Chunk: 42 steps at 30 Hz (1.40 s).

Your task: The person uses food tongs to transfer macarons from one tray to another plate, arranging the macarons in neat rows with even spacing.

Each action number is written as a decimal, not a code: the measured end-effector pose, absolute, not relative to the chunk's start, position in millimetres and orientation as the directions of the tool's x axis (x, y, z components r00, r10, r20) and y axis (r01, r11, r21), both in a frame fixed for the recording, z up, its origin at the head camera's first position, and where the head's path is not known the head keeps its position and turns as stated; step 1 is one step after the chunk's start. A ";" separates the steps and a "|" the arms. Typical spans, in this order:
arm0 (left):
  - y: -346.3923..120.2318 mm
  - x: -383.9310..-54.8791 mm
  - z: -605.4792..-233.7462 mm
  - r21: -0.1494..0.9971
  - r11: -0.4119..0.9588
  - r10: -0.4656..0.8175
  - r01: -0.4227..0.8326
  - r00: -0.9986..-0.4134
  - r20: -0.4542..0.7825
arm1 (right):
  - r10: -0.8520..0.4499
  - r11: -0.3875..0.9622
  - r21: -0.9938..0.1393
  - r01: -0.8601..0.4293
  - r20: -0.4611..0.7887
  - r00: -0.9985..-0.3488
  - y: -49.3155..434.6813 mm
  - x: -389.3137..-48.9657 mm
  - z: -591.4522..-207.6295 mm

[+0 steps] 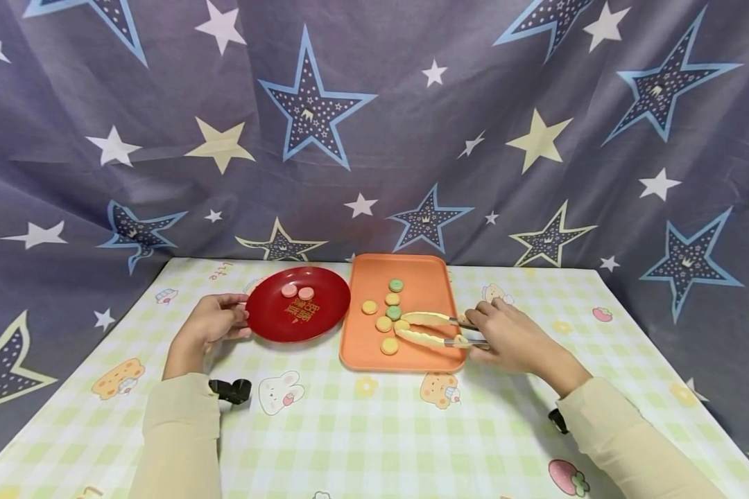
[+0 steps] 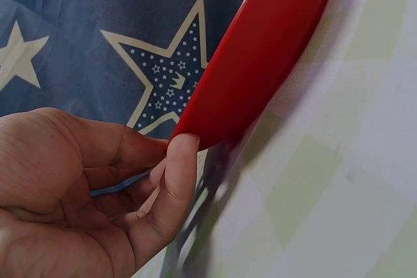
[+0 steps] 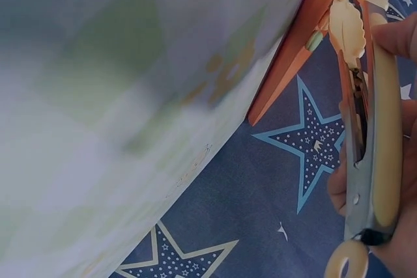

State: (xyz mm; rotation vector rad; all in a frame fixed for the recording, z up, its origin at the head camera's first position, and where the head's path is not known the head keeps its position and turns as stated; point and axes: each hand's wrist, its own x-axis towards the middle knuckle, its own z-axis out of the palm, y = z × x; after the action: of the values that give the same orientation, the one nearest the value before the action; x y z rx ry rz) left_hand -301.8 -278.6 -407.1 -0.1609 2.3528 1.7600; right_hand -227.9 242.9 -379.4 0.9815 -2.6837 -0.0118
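My left hand (image 1: 215, 320) pinches the left rim of a red plate (image 1: 268, 320); in the left wrist view the thumb and fingertips meet at the edge of the plate (image 2: 254, 56). Two pink round cookie-like pieces (image 1: 306, 294) lie on the plate. My right hand (image 1: 512, 336) grips cream-tipped tongs (image 1: 421, 338) over an orange tray (image 1: 437, 277). The tongs' arms are apart, their tips beside a yellow round piece (image 1: 401, 326); whether both tips touch it, I cannot tell. Several other yellow pieces (image 1: 390, 346) and two green ones (image 1: 396, 285) lie on the tray.
A checked cloth (image 1: 324, 443) with cartoon prints covers the table. The plate stands directly left of the tray, their edges close together. A starry curtain (image 1: 374, 125) hangs behind the table's back edge. A black device (image 1: 231, 391) is at the left wrist.
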 end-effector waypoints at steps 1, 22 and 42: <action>-278.8 -301.5 -407.1 0.936 0.288 0.032 -0.203 -0.975 -0.221 | -0.635 0.767 0.105 -0.633 0.261 -0.727 242.9 -228.1 -379.7; -278.7 -302.3 -409.0 0.940 0.288 0.042 -0.182 -0.978 -0.203 | -0.661 0.740 0.122 -0.662 0.317 -0.681 233.9 -230.9 -371.9; -279.3 -303.3 -408.2 0.931 0.296 0.021 -0.214 -0.973 -0.230 | -0.683 0.717 0.090 -0.691 0.293 -0.669 184.2 -250.9 -352.7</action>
State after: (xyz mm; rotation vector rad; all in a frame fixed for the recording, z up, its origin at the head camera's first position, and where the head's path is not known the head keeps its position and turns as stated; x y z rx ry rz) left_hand -303.3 -279.3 -408.2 -0.1780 2.3618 1.7459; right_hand -250.9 184.2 -352.7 1.0778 -2.6182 0.0403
